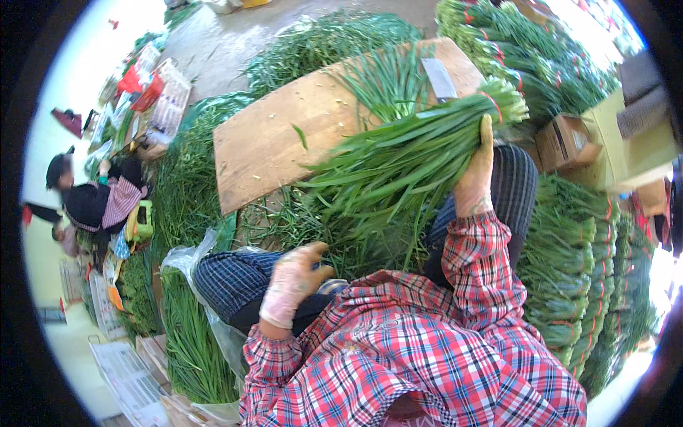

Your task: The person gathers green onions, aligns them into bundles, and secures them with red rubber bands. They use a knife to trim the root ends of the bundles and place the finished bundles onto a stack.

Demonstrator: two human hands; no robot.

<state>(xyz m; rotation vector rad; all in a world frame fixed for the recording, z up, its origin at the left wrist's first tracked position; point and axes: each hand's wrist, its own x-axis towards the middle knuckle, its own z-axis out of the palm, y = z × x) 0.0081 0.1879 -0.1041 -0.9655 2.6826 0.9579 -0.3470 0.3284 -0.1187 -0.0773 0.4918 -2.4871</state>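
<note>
My right hand (477,165), in a stained glove, holds a large bundle of green Chinese chives (405,144) near its pale cut ends, where a red band (492,107) goes round it. The leaves hang to the left over the edge of a wooden board (283,128). My left hand (296,277), also gloved, is over my left knee with its fingers apart and nothing in them. Loose chives (389,80) lie on the board beside a cleaver (439,79), whose handle is hidden behind the bundle.
Banded chive bundles are stacked at the right (560,267) and upper right (533,53). Loose leaves (187,176) surround the board. A plastic-lined container of chives (195,341) stands at lower left. A cardboard box (566,141) is near my right knee. Another person (96,197) sits far left.
</note>
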